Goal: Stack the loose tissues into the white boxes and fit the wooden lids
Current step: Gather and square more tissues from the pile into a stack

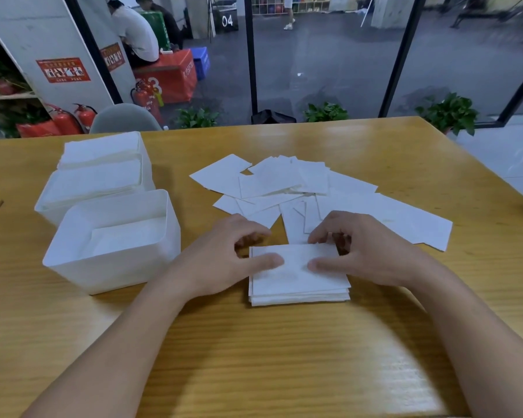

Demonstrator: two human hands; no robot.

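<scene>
Tissues in a squared stack (298, 276) are gripped on the counter (254, 357) by the left hand (224, 257) and right hand (366, 251), fingers curled around the far edge and thumbs pressed on top, beside a white box (112, 267) and before loose tissues (299, 188).

Both bare forearms reach in from 7 and 5 o'clock, converging toward 12. The left hand (224, 254) and right hand (366, 251) face each other, fingers curled downward, thumbs pointing inward, the 2 thumb tips close together.
</scene>
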